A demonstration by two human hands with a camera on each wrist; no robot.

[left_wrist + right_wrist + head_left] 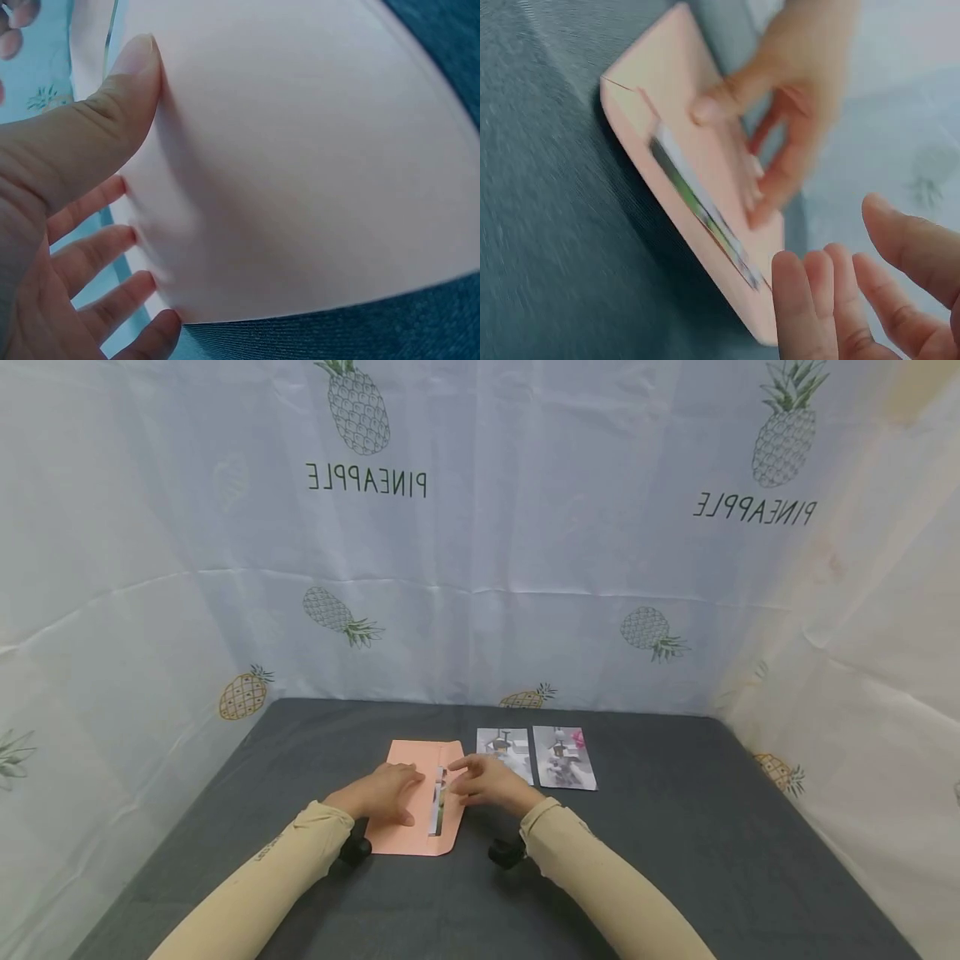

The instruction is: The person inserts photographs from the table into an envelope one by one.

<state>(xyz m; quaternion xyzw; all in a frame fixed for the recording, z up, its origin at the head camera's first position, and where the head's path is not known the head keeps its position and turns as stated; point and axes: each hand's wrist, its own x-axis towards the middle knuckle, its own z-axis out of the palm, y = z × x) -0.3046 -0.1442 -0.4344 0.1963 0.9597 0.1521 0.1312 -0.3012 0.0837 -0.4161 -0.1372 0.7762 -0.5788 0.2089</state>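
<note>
Just below the frame's centre, a peach envelope (pixel 420 837) lies on the bench (pixel 435 910), a picture card (pixel 437 814) showing beside its flap (pixel 453 827). The left hand (pixel 384 795) has its fingers spread over it, apparently steadying it; the right hand's (pixel 491 782) are loosely parted, contact unclear. Next likely calls for a light pinch on card or flap.

envelope (pixel 420 802): peach | table (pixel 442 910): dark grey | curtain (pixel 510 527): white, pineapple print | sleeves (pixel 258 877): cream

Left hand (pixel 381 793), right hand (pixel 491 782) at peach envelope (pixel 423 806); two prints (pixel 564 760) alongside.
</note>
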